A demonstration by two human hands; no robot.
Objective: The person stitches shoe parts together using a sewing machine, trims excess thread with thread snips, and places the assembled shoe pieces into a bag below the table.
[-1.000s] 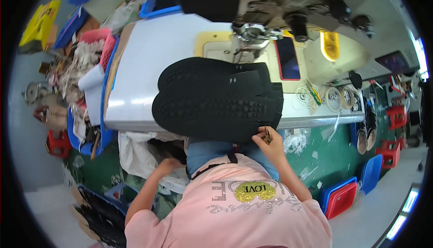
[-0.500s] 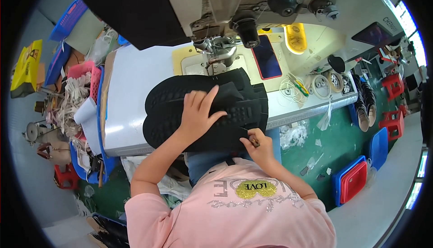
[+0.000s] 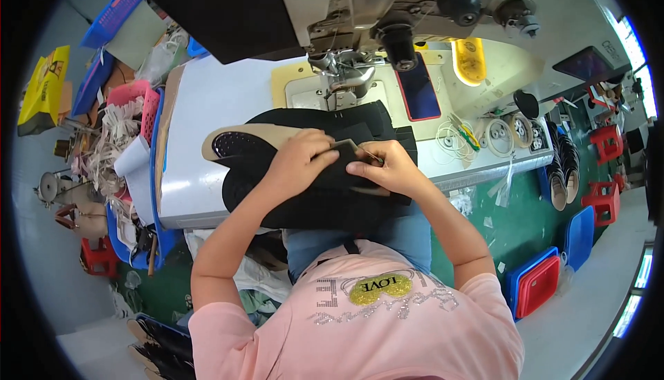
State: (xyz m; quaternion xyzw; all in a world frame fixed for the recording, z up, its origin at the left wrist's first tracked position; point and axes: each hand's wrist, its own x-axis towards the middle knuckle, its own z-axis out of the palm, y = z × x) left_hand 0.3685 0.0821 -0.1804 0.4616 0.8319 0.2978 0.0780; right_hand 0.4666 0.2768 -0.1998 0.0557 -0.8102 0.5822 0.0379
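Observation:
My left hand (image 3: 299, 164) is closed on a black shoe upper (image 3: 238, 146) with a perforated toe and a beige edge. The upper lies tilted over a stack of black shoe pieces (image 3: 277, 207) at the table's front edge, above my lap. Close beside it, my right hand (image 3: 389, 170) is pinched round a small tool with a thin metal end (image 3: 372, 156), at the upper's right end. Most of this tool is hidden by my fingers, so its exact kind cannot be made out. The sewing machine's presser foot and needle area (image 3: 346, 82) stand just beyond the stack.
A phone (image 3: 418, 86) and a yellow dish (image 3: 469, 62) rest on the machine bed. Green-handled snips (image 3: 470, 136), thread and white spools (image 3: 498, 136) lie to the right. Left stand a pink basket (image 3: 149, 114) and blue crate (image 3: 160, 172). Blue and red bins (image 3: 536, 283) are on the floor.
The left hand has gone from lying spread on the stack to gripping the upper with its beige edge, now on top. My right hand has moved up and inward to meet it.

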